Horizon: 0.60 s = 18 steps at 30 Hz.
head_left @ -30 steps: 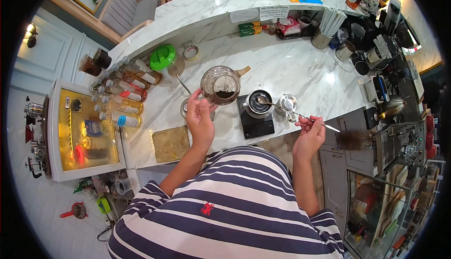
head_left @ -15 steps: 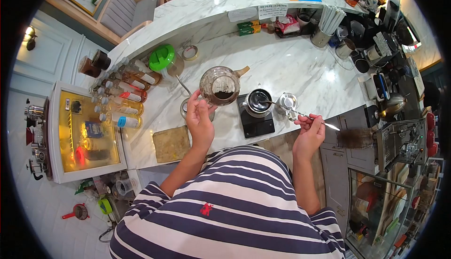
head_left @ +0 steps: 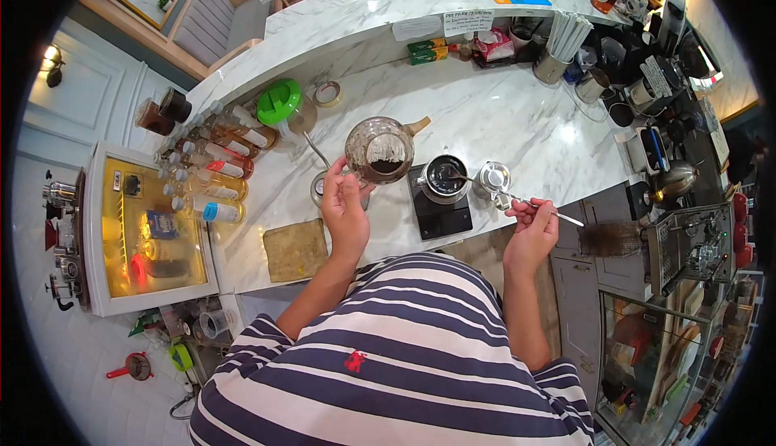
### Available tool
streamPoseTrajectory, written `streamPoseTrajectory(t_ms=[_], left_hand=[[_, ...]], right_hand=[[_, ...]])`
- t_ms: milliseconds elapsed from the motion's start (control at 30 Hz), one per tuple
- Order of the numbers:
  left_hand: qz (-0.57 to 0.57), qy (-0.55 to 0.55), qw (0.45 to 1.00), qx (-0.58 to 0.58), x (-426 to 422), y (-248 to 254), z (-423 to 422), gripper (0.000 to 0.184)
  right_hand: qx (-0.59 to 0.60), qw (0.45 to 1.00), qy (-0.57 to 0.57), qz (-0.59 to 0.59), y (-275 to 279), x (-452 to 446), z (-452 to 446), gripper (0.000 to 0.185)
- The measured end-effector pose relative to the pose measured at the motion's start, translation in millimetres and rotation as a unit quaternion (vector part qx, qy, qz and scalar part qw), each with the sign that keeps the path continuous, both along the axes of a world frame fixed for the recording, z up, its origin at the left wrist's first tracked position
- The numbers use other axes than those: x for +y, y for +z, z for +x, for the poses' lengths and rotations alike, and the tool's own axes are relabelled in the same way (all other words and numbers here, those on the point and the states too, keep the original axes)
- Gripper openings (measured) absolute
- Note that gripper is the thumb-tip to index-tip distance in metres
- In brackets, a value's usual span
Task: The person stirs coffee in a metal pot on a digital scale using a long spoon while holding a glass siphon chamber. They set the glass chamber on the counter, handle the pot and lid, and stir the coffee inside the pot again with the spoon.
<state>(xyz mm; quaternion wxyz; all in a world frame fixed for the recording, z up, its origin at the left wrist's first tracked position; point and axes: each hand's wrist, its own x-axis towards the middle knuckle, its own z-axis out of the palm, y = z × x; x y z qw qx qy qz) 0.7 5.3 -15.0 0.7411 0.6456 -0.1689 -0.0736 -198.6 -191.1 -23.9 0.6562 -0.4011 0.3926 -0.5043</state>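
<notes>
My left hand (head_left: 346, 203) grips the rim of a round glass vessel (head_left: 380, 149) with a wooden handle, tilted so its dark contents show. In my right hand (head_left: 533, 224) is a long metal spoon (head_left: 523, 202), pinched between the fingers. Its bowl end dips into dark liquid in a metal cup (head_left: 444, 177). The cup stands on a black scale (head_left: 443, 218). Between the cup and my right hand sits a small shiny metal pot (head_left: 494, 177). A metal item, partly hidden, lies behind my left hand.
A brown cloth (head_left: 295, 250) lies at the counter's near left. Several bottles (head_left: 220, 210) and a green-lidded jar (head_left: 280, 101) stand left, beside a tape roll (head_left: 327, 93). Farther right are a straw holder (head_left: 552, 67) and a metal pitcher (head_left: 592, 84).
The spoon has shifted slightly within the dark liquid, with its bowl end now sunk from sight. Both hands keep nearly the same places.
</notes>
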Motion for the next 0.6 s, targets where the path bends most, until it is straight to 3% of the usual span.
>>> streamPoseTrajectory(t_ms=[100, 300, 400, 500, 600], left_hand=[[-0.014, 0.003, 1.000, -0.006, 0.9, -5.3, 1.5, 0.026], [-0.020, 0.014, 0.999, 0.033, -6.7, -1.0, 1.8, 0.026], [-0.037, 0.018, 0.995, 0.094, -17.3, -12.6, 14.0, 0.026], [-0.047, 0.003, 0.988, 0.150, -31.3, -28.1, 31.2, 0.027], [-0.058, -0.013, 0.980, 0.192, -50.3, -40.4, 47.9, 0.028]], right_hand=[[0.008, 1.000, 0.021, -0.018, -0.4, 1.4, -2.4, 0.033], [0.034, 0.983, 0.069, -0.165, 9.7, 11.9, -7.6, 0.029], [0.132, 0.949, 0.085, -0.273, 20.4, 18.1, -13.0, 0.027], [0.144, 0.913, 0.107, -0.367, 24.1, 19.0, -12.4, 0.024], [0.174, 0.898, 0.148, -0.376, 28.0, 22.1, -10.8, 0.019]])
